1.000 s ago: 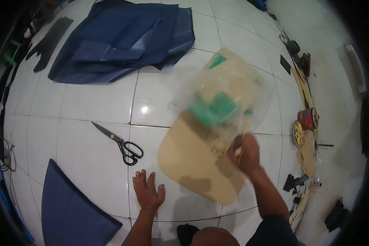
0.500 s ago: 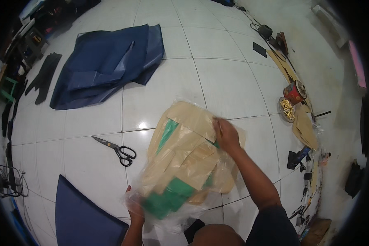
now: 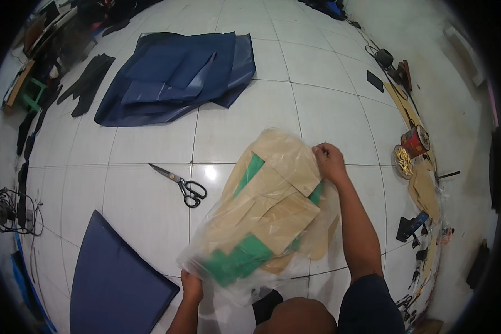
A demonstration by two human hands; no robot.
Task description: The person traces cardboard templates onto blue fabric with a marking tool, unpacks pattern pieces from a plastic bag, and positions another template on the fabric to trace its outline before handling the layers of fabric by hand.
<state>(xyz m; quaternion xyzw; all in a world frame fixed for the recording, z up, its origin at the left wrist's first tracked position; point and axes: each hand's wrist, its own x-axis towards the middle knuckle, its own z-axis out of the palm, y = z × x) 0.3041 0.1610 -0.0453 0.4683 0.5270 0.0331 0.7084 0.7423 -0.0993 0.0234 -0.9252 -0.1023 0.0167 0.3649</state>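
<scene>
A clear plastic bag (image 3: 217, 236) spreads out in front of me over the floor, filled with flat tan cut pieces (image 3: 278, 192) and several green pieces (image 3: 242, 259). At its upper right edge, the fingers of my right hand (image 3: 329, 161) are pinched on the plastic. My left hand (image 3: 191, 286) grips the lower left end of the bag, partly hidden by the film. Left of the bag lies a pair of black-handled scissors (image 3: 185, 186), with its blades toward the upper left.
Folded dark blue sheet material (image 3: 172, 78) lies at the far left, a blue curved panel (image 3: 117, 278) at the near left. Along the right wall are a red can (image 3: 415, 141), a bowl of yellowish pieces (image 3: 403, 161), tan pieces (image 3: 424, 189) and cables. A black scrap (image 3: 89, 83) lies far left.
My view has shifted, so the floor things appear farther right and mostly higher. My right hand has moved outward to the bag's edge, and the plastic looks more spread. Both hands keep their hold.
</scene>
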